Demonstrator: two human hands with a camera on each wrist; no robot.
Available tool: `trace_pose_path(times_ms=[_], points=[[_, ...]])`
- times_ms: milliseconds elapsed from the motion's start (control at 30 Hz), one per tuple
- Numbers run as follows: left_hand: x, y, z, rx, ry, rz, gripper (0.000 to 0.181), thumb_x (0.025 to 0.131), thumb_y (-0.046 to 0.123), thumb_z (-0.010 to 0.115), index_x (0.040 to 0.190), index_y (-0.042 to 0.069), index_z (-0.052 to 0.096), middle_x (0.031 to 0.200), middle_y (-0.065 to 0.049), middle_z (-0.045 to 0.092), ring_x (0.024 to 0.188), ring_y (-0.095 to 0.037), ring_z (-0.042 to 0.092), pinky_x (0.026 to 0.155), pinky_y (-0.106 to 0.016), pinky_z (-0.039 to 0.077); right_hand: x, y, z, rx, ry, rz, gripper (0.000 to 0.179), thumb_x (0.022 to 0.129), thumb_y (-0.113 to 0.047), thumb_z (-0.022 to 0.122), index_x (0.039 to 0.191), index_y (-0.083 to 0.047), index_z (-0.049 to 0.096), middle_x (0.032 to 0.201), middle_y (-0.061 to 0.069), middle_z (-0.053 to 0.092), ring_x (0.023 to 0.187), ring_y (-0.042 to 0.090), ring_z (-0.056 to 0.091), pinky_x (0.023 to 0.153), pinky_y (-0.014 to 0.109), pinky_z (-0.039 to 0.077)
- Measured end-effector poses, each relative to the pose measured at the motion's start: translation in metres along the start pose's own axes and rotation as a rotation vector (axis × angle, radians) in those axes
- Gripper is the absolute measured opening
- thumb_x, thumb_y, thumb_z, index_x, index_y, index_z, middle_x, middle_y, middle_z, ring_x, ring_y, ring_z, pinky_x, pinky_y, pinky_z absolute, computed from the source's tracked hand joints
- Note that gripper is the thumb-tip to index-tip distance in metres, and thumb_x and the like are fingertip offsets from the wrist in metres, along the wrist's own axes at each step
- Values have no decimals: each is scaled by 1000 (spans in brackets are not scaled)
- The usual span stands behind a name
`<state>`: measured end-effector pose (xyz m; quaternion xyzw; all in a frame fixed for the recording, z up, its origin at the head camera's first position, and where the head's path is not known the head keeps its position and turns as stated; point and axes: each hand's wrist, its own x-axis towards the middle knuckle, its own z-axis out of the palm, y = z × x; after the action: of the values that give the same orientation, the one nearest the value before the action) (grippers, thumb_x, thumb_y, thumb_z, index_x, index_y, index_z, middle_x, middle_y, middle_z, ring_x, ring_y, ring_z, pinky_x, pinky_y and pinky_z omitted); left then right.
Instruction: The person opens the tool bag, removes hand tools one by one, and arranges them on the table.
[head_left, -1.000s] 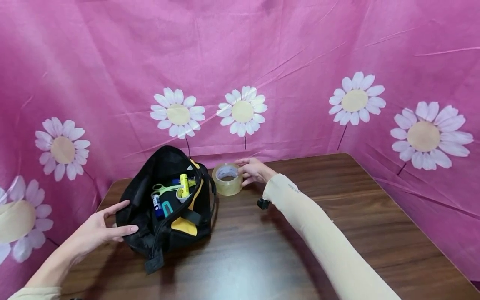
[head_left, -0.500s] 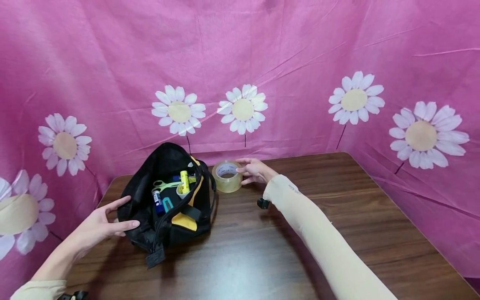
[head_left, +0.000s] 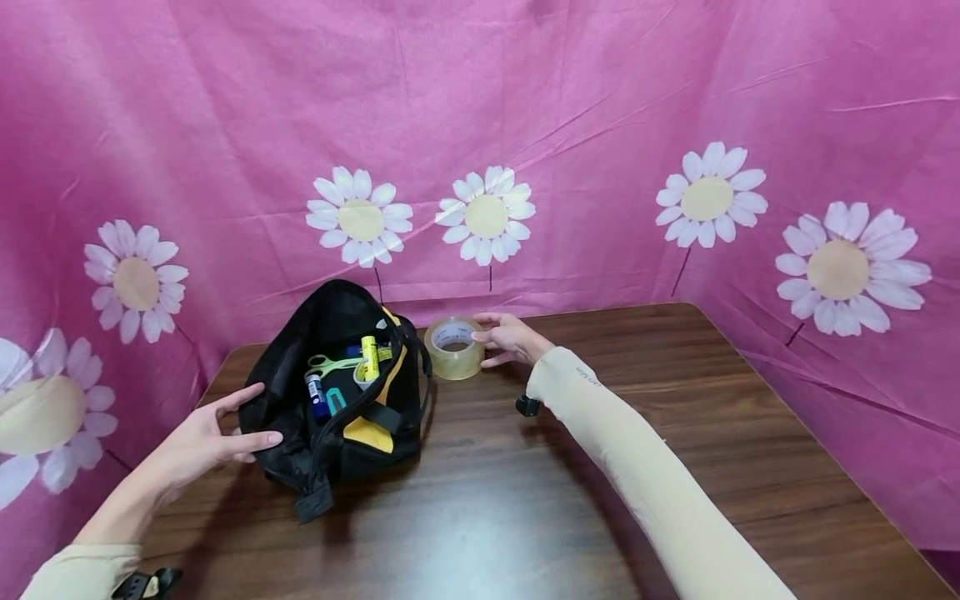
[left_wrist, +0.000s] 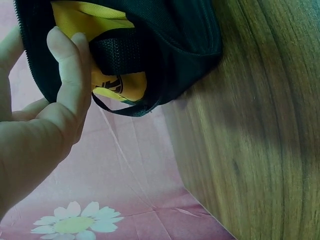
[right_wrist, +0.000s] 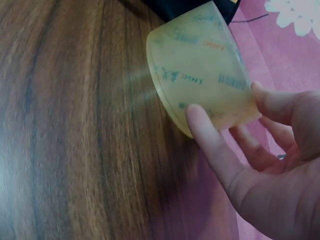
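In the head view, my left hand (head_left: 202,437) holds the left rim of a black and yellow tool bag (head_left: 367,475), thumb on the near side. The left wrist view has my fingers at its zipped rim (left_wrist: 42,65). The bag's mouth gapes open. Inside lie green-handled scissors (head_left: 330,365), a yellow glue stick (head_left: 370,358), a blue and white tube (head_left: 317,398) and a teal piece (head_left: 335,400). My right hand (head_left: 513,340) grips the right side of a wide clear packing tape roll (head_left: 459,364), which lies flat on the table beside the bag. Printing shows through its side (right_wrist: 200,75).
The brown wooden table (head_left: 570,483) runs back to a pink curtain (head_left: 585,125) with white daisies. Black wrist straps sit on the left sleeve (head_left: 82,575) and under the right sleeve (head_left: 637,467). A black carry strap (head_left: 426,358) hangs between bag and tape.
The head view has shifted slightly, so bag, tape and hands stand a little higher in it. Both hands keep their places on the bag and the tape.
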<state>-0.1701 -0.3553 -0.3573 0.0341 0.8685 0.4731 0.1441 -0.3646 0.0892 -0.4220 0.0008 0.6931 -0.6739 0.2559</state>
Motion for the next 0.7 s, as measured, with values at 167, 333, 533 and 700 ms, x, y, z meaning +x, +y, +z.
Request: trace_pose_path(times_ms=[167, 333, 533, 700], points=[[1, 2, -2, -2, 2, -2, 92, 94, 25, 75, 162, 4, 16, 120, -28, 61, 84, -30, 71, 76, -35, 57, -2, -6, 0, -72, 51, -37, 70, 100, -5, 63, 160, -11, 28, 154, 19, 37, 133, 45, 47, 89, 50, 55], [2, 3, -1, -1, -14, -7, 94, 94, 25, 75, 162, 5, 14, 119, -28, 63, 86, -29, 71, 76, -32, 56, -6, -24, 2, -120, 114, -98, 65, 98, -7, 66, 156, -8, 36, 151, 20, 41, 131, 41, 49, 101, 51, 48], [1, 3, -2, 18, -13, -20, 94, 94, 26, 75, 163, 6, 14, 84, -7, 66, 84, -28, 71, 64, -32, 52, -13, -68, 13, -246, 111, -230, 58, 98, -8, 66, 151, -4, 44, 152, 22, 42, 131, 39, 51, 102, 49, 48], [0, 3, -3, 29, -4, -20, 94, 93, 26, 76, 162, 6, 15, 80, -10, 62, 83, -31, 71, 65, -33, 53, -22, -102, 29, -253, 45, -253, 60, 98, -7, 65, 153, -7, 41, 155, 20, 40, 132, 35, 51, 101, 45, 49]])
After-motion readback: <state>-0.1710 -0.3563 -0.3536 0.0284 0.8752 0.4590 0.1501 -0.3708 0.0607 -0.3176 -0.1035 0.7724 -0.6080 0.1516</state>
